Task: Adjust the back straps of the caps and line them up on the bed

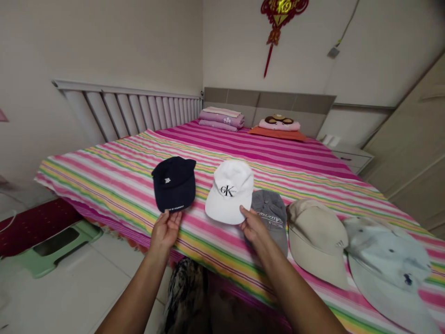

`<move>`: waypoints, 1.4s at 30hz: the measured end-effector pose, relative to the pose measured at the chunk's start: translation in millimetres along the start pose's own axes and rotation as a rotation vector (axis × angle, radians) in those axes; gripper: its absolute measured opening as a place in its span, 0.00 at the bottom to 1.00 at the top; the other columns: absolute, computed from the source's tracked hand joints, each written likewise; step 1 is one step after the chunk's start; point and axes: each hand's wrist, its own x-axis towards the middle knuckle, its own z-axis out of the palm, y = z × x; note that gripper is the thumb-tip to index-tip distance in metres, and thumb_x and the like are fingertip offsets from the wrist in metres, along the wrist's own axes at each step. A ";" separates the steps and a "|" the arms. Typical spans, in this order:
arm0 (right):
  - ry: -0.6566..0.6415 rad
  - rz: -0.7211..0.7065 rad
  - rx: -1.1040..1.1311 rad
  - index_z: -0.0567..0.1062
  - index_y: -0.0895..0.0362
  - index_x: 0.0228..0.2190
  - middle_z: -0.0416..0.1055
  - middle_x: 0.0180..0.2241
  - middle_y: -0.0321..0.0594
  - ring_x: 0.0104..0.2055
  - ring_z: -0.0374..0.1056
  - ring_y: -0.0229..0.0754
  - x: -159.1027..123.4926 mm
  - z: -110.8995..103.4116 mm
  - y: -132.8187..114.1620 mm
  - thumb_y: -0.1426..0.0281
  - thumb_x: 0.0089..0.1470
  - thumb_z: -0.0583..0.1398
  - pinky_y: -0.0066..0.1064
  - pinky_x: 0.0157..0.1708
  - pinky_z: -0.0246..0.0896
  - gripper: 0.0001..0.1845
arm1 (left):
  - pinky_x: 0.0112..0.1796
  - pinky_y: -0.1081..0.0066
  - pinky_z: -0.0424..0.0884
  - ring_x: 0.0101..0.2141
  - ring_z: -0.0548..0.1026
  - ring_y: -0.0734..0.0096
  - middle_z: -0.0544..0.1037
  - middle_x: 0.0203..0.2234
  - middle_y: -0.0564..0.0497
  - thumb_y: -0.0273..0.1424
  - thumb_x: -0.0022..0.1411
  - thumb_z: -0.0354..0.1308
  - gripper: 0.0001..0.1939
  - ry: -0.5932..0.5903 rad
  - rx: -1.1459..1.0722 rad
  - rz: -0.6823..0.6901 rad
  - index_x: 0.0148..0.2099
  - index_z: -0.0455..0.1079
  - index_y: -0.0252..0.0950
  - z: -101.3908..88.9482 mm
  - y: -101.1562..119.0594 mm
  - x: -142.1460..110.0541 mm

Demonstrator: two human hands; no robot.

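Observation:
Five caps lie in a row across a striped bed sheet (pixel 114 171). My left hand (pixel 166 229) has its fingers at the brim of a navy baseball cap (pixel 174 184). My right hand (pixel 253 225) pinches the brim edge of a white baseball cap (pixel 231 185) with a black "CK" logo. Just right of that hand lies a grey cap (pixel 273 218), partly hidden by my fingers. Further right are a beige cap (pixel 316 236) and a pale blue, worn-looking cap (pixel 389 260).
The bed has a padded headboard (pixel 267 102), folded pink bedding (pixel 222 119) and a pillow (pixel 278 124). A white radiator (pixel 128 116) runs along the left wall. A green stool (pixel 59 246) stands on the floor at left, and a nightstand (pixel 351 157) stands at right.

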 end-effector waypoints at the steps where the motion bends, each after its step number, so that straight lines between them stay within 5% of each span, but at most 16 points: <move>1: 0.031 0.024 -0.009 0.70 0.56 0.28 0.75 0.25 0.37 0.28 0.71 0.43 3.3 -4.0 12.0 0.71 0.32 0.66 0.34 0.27 0.69 0.16 | 0.38 0.71 0.71 0.26 0.74 0.78 0.75 0.21 0.54 0.18 0.58 0.45 0.12 -0.018 -0.016 0.029 0.28 0.65 0.34 -5.2 4.7 -2.6; 7: 0.139 0.101 -0.037 0.67 0.54 0.24 0.73 0.22 0.34 0.26 0.69 0.41 -6.2 -19.1 50.3 0.71 0.32 0.66 0.33 0.25 0.68 0.14 | 0.36 0.71 0.72 0.29 0.75 0.73 0.78 0.27 0.51 0.17 0.58 0.43 0.15 -0.149 -0.011 0.003 0.32 0.69 0.35 -26.8 11.2 -20.6; 12: 0.168 0.158 -0.092 0.69 0.54 0.23 0.72 0.25 0.33 0.31 0.69 0.38 -60.7 -29.7 44.8 0.69 0.35 0.66 0.29 0.34 0.66 0.11 | 0.33 0.73 0.72 0.30 0.75 0.72 0.78 0.32 0.51 0.18 0.55 0.49 0.16 -0.367 0.029 -0.097 0.42 0.69 0.39 -33.9 1.9 -44.6; 16: 0.134 0.160 -0.097 0.72 0.54 0.28 0.73 0.33 0.37 0.40 0.68 0.41 -111.6 -32.1 16.2 0.58 0.40 0.64 0.31 0.39 0.64 0.15 | 0.39 0.71 0.70 0.36 0.74 0.69 0.77 0.33 0.51 0.22 0.48 0.59 0.16 -0.536 0.110 -0.278 0.41 0.70 0.39 -46.3 -20.5 -74.6; 19: -0.098 0.064 0.048 0.74 0.54 0.33 0.74 0.37 0.42 0.44 0.66 0.46 -133.8 -27.1 -19.7 0.51 0.42 0.59 0.40 0.45 0.60 0.22 | 0.40 0.72 0.68 0.36 0.74 0.68 0.77 0.32 0.49 0.27 0.46 0.63 0.16 -0.650 0.200 -0.462 0.41 0.71 0.36 -59.6 -46.1 -99.0; 26: -0.123 -0.251 0.035 0.75 0.50 0.37 0.73 0.42 0.40 0.49 0.64 0.48 -166.8 -25.6 -74.2 0.54 0.44 0.60 0.40 0.51 0.54 0.19 | 0.31 0.71 0.66 0.27 0.72 0.70 0.75 0.26 0.50 0.29 0.49 0.61 0.13 -0.838 0.307 -0.666 0.40 0.72 0.36 -79.0 -80.5 -124.7; 31: -0.075 -0.214 -0.050 0.71 0.52 0.44 0.75 0.39 0.42 0.46 0.66 0.50 -178.8 -32.0 -79.3 0.68 0.42 0.63 0.43 0.49 0.56 0.23 | 0.36 0.70 0.65 0.31 0.74 0.66 0.77 0.27 0.47 0.25 0.42 0.64 0.16 -0.939 0.446 -0.707 0.37 0.73 0.31 -66.9 -72.8 -114.8; 38: 0.004 -0.186 -0.029 0.71 0.54 0.43 0.76 0.37 0.42 0.42 0.69 0.51 -184.0 -58.4 -63.4 0.76 0.33 0.63 0.43 0.46 0.59 0.29 | 0.35 0.70 0.67 0.30 0.75 0.66 0.77 0.27 0.46 0.40 0.47 0.61 0.15 -1.040 0.358 -0.727 0.29 0.73 0.30 -19.7 -76.1 -99.0; 42: 0.062 -0.154 0.000 0.72 0.53 0.41 0.77 0.33 0.40 0.41 0.69 0.51 -191.2 -75.1 -58.3 0.77 0.29 0.64 0.43 0.45 0.59 0.30 | 0.31 0.74 0.67 0.25 0.74 0.71 0.77 0.26 0.47 0.31 0.42 0.66 0.17 -1.004 0.416 -0.696 0.36 0.72 0.30 -0.3 -88.3 -108.2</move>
